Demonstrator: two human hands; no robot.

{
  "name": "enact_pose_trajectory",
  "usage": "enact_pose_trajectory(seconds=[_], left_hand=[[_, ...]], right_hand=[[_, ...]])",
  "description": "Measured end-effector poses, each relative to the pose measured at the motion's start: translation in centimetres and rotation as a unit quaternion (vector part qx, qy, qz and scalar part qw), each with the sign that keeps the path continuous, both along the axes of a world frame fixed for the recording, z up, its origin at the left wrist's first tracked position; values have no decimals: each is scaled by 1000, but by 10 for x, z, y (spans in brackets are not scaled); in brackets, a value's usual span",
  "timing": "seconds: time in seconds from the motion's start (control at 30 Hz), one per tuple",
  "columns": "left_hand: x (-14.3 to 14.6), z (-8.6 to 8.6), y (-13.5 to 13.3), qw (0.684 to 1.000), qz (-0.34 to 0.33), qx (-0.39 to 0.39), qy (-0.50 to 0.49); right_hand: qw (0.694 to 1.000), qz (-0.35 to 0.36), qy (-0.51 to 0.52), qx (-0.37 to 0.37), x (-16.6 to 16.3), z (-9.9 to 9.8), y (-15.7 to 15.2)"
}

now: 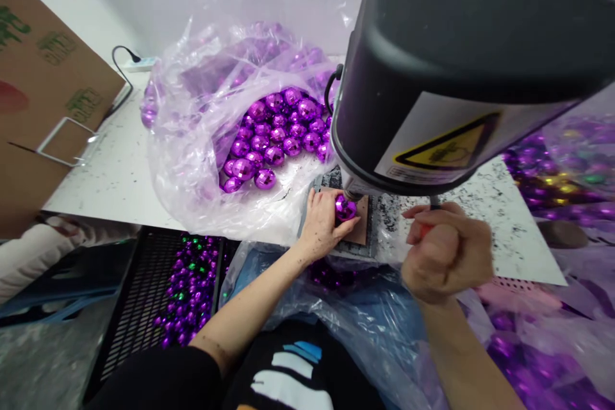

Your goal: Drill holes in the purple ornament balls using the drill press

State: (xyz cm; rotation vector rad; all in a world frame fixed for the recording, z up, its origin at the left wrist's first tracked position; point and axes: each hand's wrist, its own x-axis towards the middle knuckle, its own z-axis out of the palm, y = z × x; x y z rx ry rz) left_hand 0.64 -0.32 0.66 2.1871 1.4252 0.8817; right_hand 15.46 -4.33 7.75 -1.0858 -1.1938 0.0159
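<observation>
Under the spindle of a black drill press (461, 70), my left hand (321, 221) grips a shiny purple faceted ball (345, 207) between thumb and fingers. The ball sits over a brown board (358, 230) on the machine's base, and the spindle tip meets its top or hangs just above; I cannot tell which. My right hand (446, 253) is closed round the red-knobbed lever (426, 229) at the machine's right side. Left of the machine, a clear plastic bag (185, 160) lies open with many purple balls (277, 134) spilling from its mouth.
The white table (115, 170) is strewn with dark shavings. A cardboard box (43, 96) stands at the left, near another person's sleeve (33, 256). Below is a black crate (129, 307) with small purple and green beads (192, 288). More bagged balls (548, 186) lie at the right.
</observation>
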Motion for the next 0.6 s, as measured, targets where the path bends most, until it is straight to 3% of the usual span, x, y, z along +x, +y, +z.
enact_pose_trajectory(seconds=[0.17,0.27,0.37,0.47,0.6], left_hand=[[-1,-5,2,1000,-3,20,-12],[-4,-9,-4,998,-8,60,-32],[-16,-21,-30,994,1,100,-44],[-36,-45,-74,993,-36,114,-25],[-61,-77,-119,997,-74,12,31]], right_hand=[[993,-22,59,-102,-1,78,9],[985,47,107,-131,4,107,27],[976,87,129,-149,9,113,41],[975,82,139,-150,9,111,43],[975,91,118,-167,6,110,40]])
